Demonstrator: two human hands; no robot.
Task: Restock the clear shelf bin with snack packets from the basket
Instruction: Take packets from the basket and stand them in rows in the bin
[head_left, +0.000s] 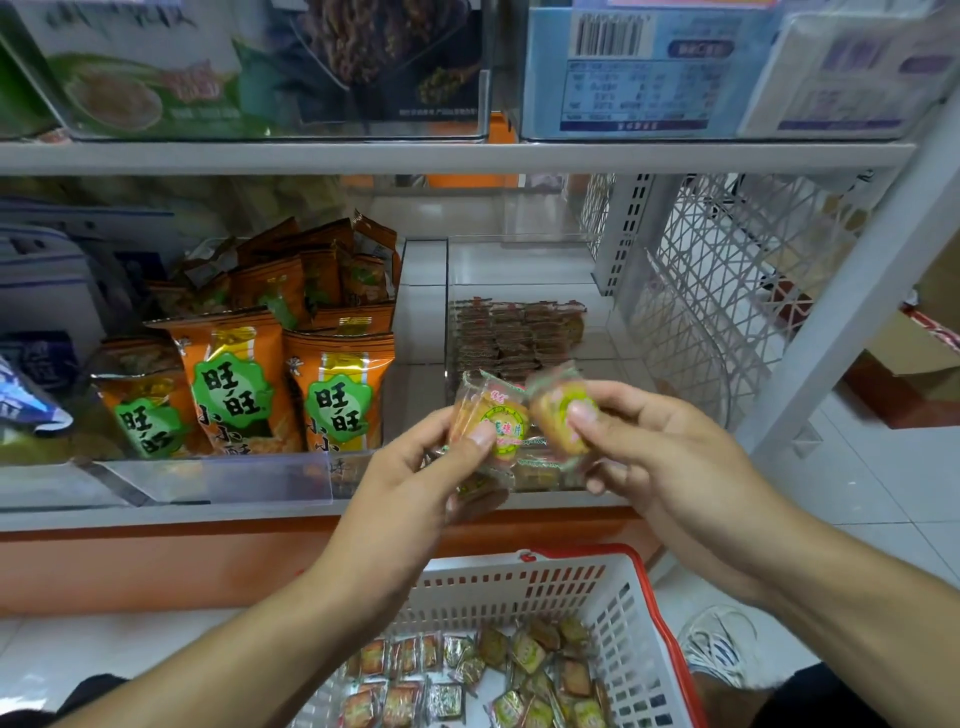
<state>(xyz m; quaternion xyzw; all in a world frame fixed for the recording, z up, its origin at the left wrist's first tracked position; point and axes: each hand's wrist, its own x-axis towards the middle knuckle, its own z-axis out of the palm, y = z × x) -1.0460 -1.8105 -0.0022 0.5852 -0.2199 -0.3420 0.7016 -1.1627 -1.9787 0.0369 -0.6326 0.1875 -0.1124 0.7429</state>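
Both grips are pinching: left hand (415, 467) and right hand (649, 441) each hold a snack packet (491, 415) at the clear shelf bin's (519, 270) front edge. Packets look light, crinkly, slippery, probably fragile; edge pinches suit. Room lies behind the stacked rows; the basket (639, 597) sits on the floor.

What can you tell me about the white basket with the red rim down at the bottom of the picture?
The basket looks like white plastic, its walls pierced by rows of small slots, with a red rim and a red handle lying along its far edge. It stands below the shelf, between the person's forearms, seemingly on the floor. Many small snack packets with green or reddish labels lie loose across its bottom. Neither hand touches it; its near side runs out of view.
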